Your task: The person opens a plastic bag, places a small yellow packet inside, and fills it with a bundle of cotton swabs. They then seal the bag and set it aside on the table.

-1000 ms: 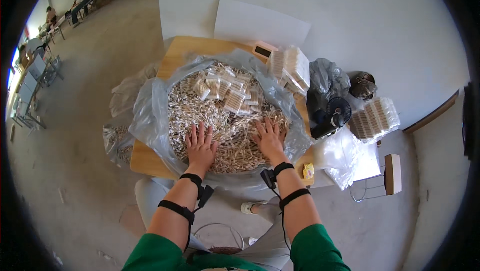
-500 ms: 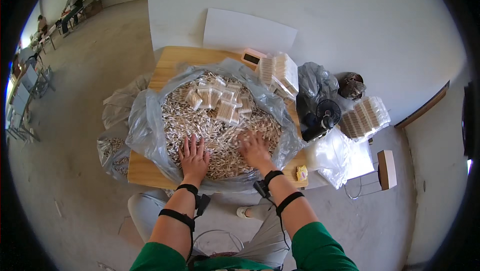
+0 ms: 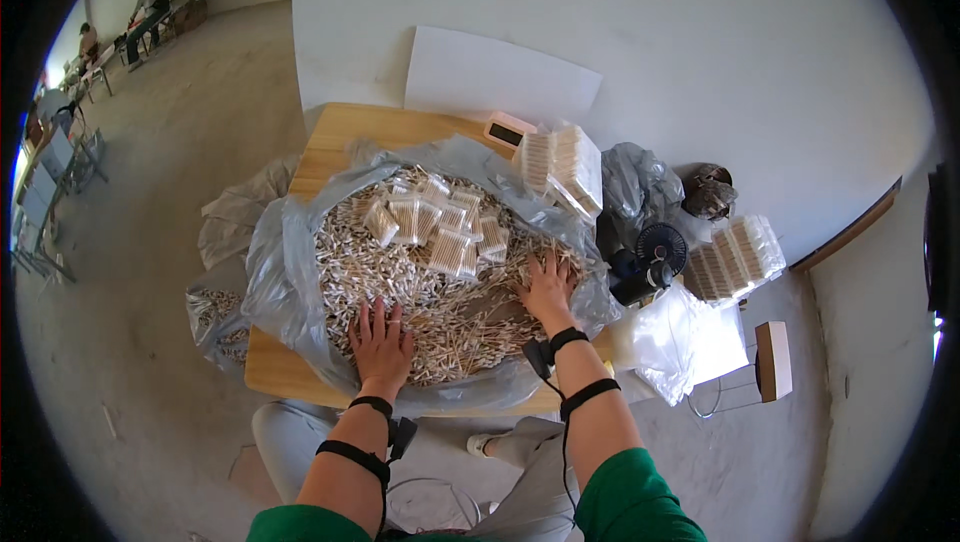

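A wide heap of loose cotton swabs (image 3: 440, 327) fills an opened grey plastic bag (image 3: 285, 267) spread over a wooden table. My left hand (image 3: 381, 342) lies on the near left of the heap, fingers spread and pointing away from me. At the heap's right side my right hand (image 3: 548, 287) rests with its fingers apart, the tips partly sunk among the swabs. Neither hand grips anything that I can see. On top of the heap's far middle lie several small clear packets of swabs (image 3: 452, 247).
Stacked swab packs (image 3: 570, 167) stand at the table's far right, near a pink-framed device (image 3: 508, 129). Further right are a small black fan (image 3: 661, 245), more packs (image 3: 738, 257) and clear plastic bags (image 3: 665, 337). Filled bags (image 3: 218, 317) sit left of the table. People work far left.
My right hand has swept rightward and slightly away across the swabs, leaving a shallower patch beside it. My left hand stays spread at the near left of the heap.
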`<state>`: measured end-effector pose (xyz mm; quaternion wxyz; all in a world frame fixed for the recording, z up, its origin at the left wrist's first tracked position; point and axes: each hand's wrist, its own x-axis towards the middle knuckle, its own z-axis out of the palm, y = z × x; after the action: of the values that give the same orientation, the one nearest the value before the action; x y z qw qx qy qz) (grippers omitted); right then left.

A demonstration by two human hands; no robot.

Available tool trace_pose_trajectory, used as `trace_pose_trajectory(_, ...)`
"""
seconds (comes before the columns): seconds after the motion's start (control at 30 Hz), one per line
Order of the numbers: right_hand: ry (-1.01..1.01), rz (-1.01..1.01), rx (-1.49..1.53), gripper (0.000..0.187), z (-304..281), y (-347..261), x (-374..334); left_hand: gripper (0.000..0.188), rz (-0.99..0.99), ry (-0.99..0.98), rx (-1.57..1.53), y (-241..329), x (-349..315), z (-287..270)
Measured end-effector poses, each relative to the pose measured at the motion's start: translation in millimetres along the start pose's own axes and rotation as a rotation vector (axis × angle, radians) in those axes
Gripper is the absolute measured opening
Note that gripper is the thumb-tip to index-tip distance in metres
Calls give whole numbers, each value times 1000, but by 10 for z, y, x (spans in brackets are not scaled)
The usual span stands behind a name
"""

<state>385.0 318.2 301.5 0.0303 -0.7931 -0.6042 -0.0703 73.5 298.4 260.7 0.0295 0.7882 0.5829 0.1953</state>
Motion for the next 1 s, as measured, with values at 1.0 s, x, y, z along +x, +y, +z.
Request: trace_pose_trajectory(1.0, -245, -71, 54, 82, -85, -462, -302, 49, -2, -10, -54, -3, 15, -2)
